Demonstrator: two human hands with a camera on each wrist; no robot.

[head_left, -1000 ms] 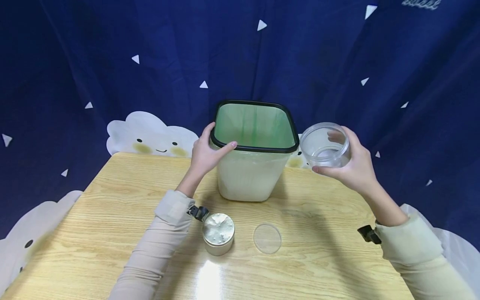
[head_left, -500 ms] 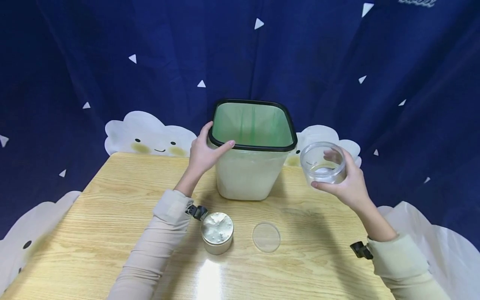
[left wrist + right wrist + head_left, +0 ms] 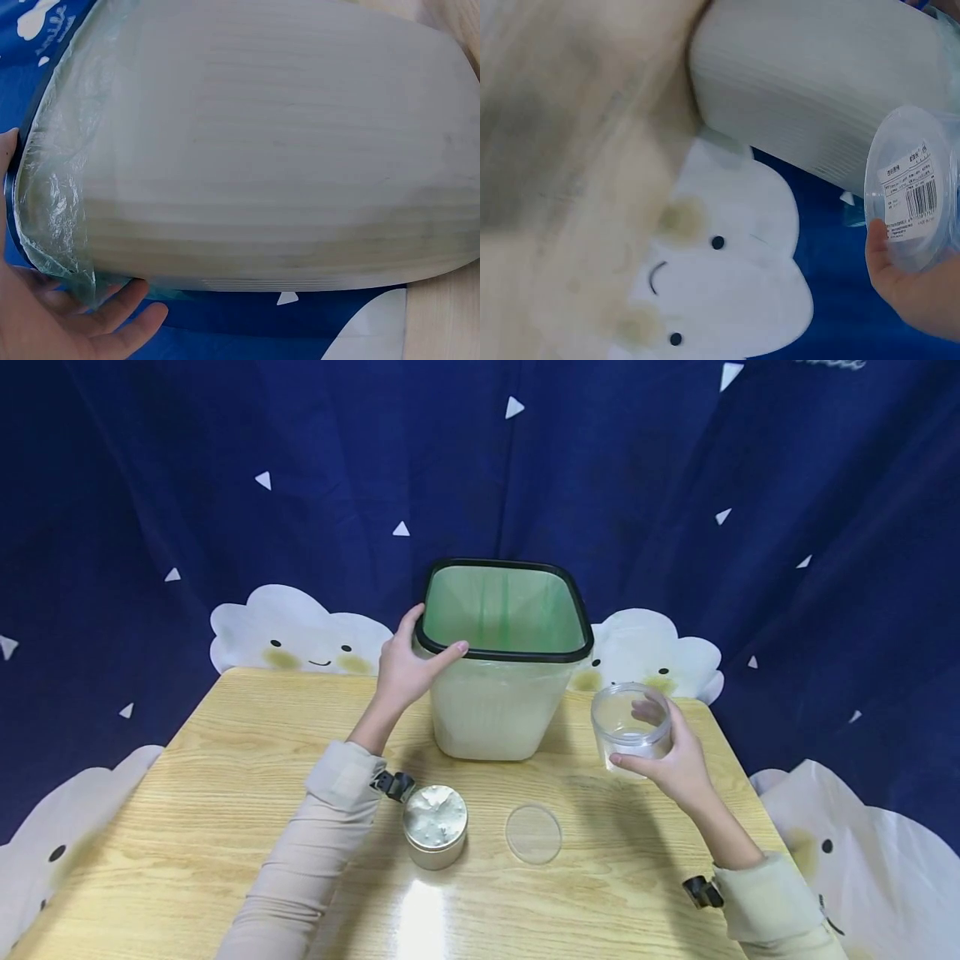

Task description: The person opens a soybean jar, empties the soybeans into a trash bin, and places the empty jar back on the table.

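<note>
A white trash bin (image 3: 495,710) with a black rim and a thin green bag lining stands at the back of the table. My left hand (image 3: 405,668) grips its left front corner, thumb over the rim and fingers along the outside. In the left wrist view several fingertips (image 3: 135,322) show beside the bag's folded edge. My right hand (image 3: 678,760) holds a clear round plastic jar (image 3: 630,727) by its side, above the table to the right of the bin. The jar has no lid on, and a printed barcode label (image 3: 911,195) shows on its base in the right wrist view.
On the wooden table (image 3: 262,760), a silvery round tin (image 3: 435,827) with a crinkled foil top stands near my left wrist. A clear flat disc (image 3: 533,833) lies to its right. A blue curtain (image 3: 337,485) with white clouds hangs behind the table.
My right hand has lowered the jar toward the table and slightly leftward. The left hand keeps its hold on the bin, while the tin and disc stay in place.
</note>
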